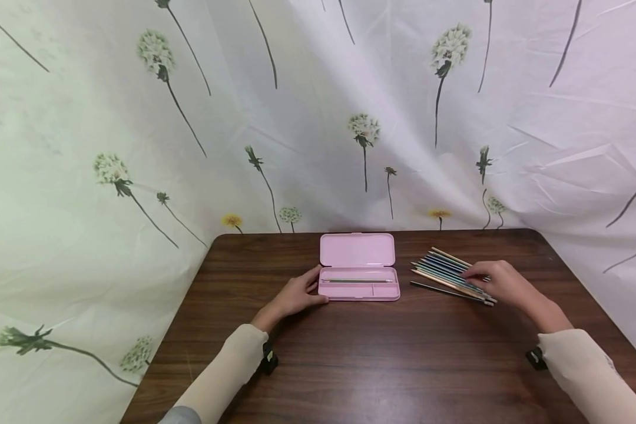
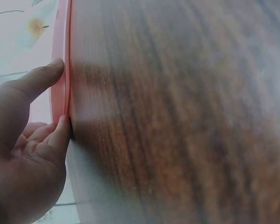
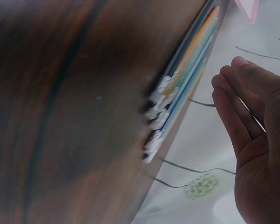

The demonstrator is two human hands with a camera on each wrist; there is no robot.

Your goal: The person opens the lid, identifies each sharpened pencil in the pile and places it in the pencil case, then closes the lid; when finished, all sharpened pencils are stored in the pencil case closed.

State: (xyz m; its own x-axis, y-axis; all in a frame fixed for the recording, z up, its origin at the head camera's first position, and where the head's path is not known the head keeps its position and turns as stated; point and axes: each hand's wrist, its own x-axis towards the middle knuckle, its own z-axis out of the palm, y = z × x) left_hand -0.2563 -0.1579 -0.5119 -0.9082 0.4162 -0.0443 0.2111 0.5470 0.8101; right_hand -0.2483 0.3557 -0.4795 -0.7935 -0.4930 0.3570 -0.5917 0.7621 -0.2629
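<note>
Pink case [image 1: 357, 273]: left end gripped by left hand [image 1: 295, 294], thumb spread
Pencils [image 1: 441, 273]: just beneath right hand [image 1: 502, 284], fingers fairly straight, empty

Smooth plastic-looking case [image 1: 357, 249], smooth-looking pencils [image 1: 445, 284], wood-grain table [image 1: 350, 365] with a soft sheen, wrinkled cloth-like backdrop [image 1: 312, 129].

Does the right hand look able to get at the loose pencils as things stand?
Most likely yes. The right hand is just above the pencils, seems to hold nothing, and no visible object blocks it; the open pink case lies off to one side.
</note>
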